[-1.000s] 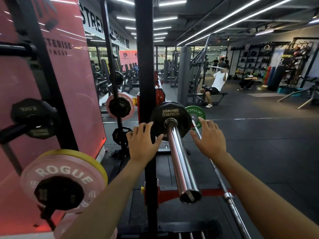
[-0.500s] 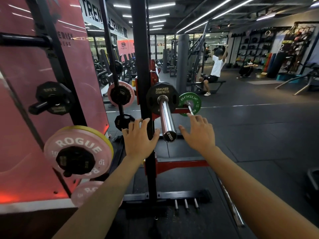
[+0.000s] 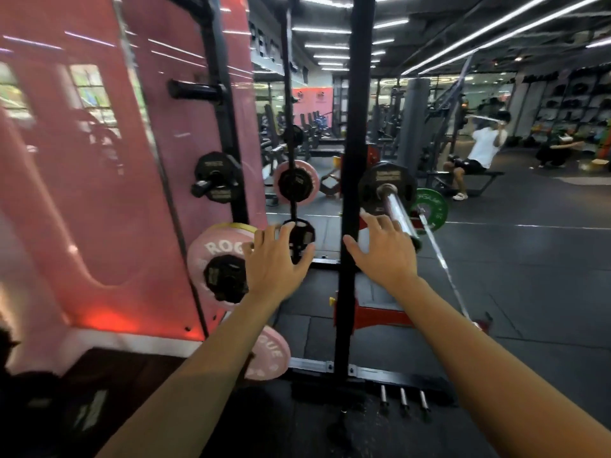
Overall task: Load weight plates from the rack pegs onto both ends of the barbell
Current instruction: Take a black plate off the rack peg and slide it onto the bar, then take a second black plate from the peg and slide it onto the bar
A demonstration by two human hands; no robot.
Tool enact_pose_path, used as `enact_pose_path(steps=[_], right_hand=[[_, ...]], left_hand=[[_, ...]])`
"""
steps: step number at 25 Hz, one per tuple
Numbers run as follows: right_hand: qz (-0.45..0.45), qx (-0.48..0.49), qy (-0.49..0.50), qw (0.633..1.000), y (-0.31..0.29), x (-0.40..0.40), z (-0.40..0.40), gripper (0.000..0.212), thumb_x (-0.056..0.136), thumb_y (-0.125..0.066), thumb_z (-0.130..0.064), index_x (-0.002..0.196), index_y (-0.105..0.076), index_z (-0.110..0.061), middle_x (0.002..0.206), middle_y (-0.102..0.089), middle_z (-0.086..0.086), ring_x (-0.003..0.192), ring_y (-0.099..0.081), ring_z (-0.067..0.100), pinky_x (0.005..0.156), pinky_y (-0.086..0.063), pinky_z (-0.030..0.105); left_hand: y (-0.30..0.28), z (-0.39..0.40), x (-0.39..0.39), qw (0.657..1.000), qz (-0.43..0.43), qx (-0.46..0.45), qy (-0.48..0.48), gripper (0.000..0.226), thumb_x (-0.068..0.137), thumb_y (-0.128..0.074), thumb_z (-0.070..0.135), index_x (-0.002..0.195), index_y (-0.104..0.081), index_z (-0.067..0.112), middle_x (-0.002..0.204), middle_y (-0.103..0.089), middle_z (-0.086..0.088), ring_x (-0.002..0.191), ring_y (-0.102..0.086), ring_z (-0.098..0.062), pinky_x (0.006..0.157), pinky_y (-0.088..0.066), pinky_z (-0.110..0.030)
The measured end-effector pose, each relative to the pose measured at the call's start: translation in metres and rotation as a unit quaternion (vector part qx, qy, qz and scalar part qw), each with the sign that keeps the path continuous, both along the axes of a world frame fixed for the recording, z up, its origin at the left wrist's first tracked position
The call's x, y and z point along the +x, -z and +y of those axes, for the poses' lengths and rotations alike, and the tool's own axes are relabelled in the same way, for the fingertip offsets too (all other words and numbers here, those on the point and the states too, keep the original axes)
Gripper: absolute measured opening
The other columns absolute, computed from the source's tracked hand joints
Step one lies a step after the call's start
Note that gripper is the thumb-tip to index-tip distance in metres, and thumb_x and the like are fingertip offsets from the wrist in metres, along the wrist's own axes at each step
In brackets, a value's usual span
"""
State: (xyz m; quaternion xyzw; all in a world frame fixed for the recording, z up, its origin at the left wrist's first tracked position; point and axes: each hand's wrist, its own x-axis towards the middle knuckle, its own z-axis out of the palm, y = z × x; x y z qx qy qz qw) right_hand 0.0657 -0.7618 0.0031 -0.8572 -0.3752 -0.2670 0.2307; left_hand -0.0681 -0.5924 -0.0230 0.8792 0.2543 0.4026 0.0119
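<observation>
Both hands have drifted left, away from the barbell sleeve (image 3: 398,215). Left hand (image 3: 275,262) hovers with fingers spread and empty before the pink plate (image 3: 211,249) on its rack peg; right hand (image 3: 383,251) is likewise splayed, holding nothing, beside the black upright (image 3: 350,160). A black plate (image 3: 386,188) sits loaded on the barbell.

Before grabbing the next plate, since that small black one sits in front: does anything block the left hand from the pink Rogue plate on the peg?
Yes: a small black plate covers the pink Rogue plate, left of the open left hand.
</observation>
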Motion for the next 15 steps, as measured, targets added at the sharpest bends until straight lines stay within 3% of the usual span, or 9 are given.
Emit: enact_pose_path(steps=[8, 15], right_hand=[[-0.001, -0.023, -0.214, 0.977, -0.013, -0.218, 0.193, 0.058, 0.091, -0.05, -0.055, 0.132, -0.05, -0.014, 0.124, -0.057, 0.013, 0.114, -0.051, 0.036, 0.09, -0.046, 0.045], [-0.006, -0.021, -0.278, 0.96, -0.022, -0.329, 0.269, 0.058, 0.091, -0.045, -0.057, 0.131, -0.05, -0.014, 0.129, -0.056, 0.011, 0.118, -0.049, 0.032, 0.094, -0.045, 0.046]], left_hand=[[-0.021, 0.13, -0.266, 0.979, -0.014, 0.008, -0.205, 0.069, 0.085, -0.032, 0.068, 0.134, -0.053, 0.024, 0.129, -0.056, -0.003, 0.116, -0.05, -0.029, 0.091, -0.04, -0.047], [-0.025, 0.182, -0.397, 0.96, -0.021, 0.005, -0.279, 0.061, 0.091, -0.04, 0.065, 0.136, -0.05, 0.025, 0.129, -0.056, -0.002, 0.116, -0.048, -0.027, 0.092, -0.038, -0.045]])
